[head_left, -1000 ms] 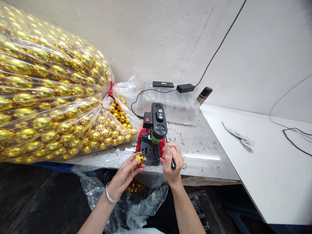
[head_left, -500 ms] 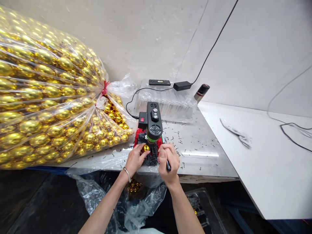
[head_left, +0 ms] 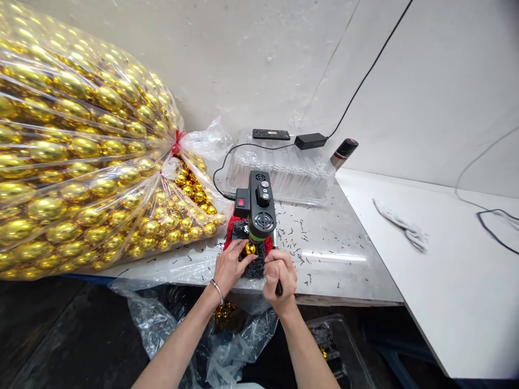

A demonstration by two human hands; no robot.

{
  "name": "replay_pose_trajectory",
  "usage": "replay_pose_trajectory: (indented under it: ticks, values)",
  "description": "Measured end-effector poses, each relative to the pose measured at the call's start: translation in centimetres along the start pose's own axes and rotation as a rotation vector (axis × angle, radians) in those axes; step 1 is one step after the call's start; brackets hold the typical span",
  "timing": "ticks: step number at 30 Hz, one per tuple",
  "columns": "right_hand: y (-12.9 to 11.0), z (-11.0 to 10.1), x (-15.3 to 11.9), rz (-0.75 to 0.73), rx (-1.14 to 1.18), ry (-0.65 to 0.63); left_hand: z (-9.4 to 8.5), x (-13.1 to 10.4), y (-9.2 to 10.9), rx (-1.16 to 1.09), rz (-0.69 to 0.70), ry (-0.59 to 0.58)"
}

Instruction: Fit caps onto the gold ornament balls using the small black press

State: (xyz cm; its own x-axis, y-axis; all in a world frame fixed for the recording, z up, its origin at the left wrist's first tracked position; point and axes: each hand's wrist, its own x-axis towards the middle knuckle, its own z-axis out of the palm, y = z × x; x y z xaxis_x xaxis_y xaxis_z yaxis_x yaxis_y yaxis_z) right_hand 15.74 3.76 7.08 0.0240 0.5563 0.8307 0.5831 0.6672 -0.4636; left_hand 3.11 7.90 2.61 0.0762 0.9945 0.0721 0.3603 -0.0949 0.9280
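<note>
Between the thumb and fingers of my left hand [head_left: 230, 266] is a shiny gold ball [head_left: 250, 248], held right under the head of a small black bench drill press [head_left: 262, 204]. My right hand [head_left: 280, 274] is wrapped round the press's black lever handle [head_left: 279, 288], to the right of the ball. Dark shavings cover the press's base [head_left: 254, 267], with red [head_left: 268, 244] showing at its sides. The tool tip above the ball is hidden by the head.
A big clear bag of gold balls [head_left: 81, 162] fills the left. Behind the press lies a clear plastic tray [head_left: 284, 178] with a black power adapter [head_left: 311, 141]. A dark-capped can [head_left: 344, 153] and a glove [head_left: 401, 224] lie right. Shavings litter the metal tabletop [head_left: 344, 275].
The gold ball in my left hand has moved in under the drill head. My right hand and the lever handle are slightly lower. The whole view has shifted a little.
</note>
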Motion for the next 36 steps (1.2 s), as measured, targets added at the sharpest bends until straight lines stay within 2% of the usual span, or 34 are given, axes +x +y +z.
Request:
replay_pose_trajectory:
  ticks: [8,13,16,19,23,27,29,30,32,35,36]
  values:
    - [1.6,1.4,-1.7,-0.044,-0.031,0.094,0.1,0.0,-0.4,0.096,0.047,-0.013]
    - [1.9,1.7,-2.1,-0.109,-0.067,0.048,0.1,0.0,-0.2,0.083,0.03,-0.011]
    - [0.9,1.2,-0.9,-0.018,-0.007,0.089,0.1,0.2,0.0,0.018,-0.001,-0.01]
    - [-0.9,0.3,1.5,0.06,0.048,0.114,-0.3,0.0,0.4,-0.055,0.005,-0.009]
    - [-2.6,-0.8,4.2,0.149,0.059,0.083,-2.0,-2.8,0.5,-0.158,-0.014,-0.019]
    - [-2.8,-0.7,4.2,0.13,0.06,0.087,-3.8,-7.3,-0.4,-0.211,-0.076,-0.135]
    - [-2.6,-0.4,3.8,0.123,0.064,0.11,-4.4,-8.1,-0.5,-0.192,-0.082,-0.133]
    - [-2.6,-0.2,3.7,0.124,0.066,0.121,-4.7,-7.9,-0.4,-0.17,-0.06,-0.104]
    - [-2.5,0.0,3.5,0.127,0.068,0.133,-5.4,-5.9,0.4,-0.076,0.039,0.005]
    - [-2.5,0.0,3.4,0.118,0.067,0.129,-6.9,-0.4,1.8,0.253,0.219,0.185]
    - [-2.5,-0.1,3.4,0.114,0.064,0.123,-7.5,1.8,2.2,0.404,0.243,0.191]
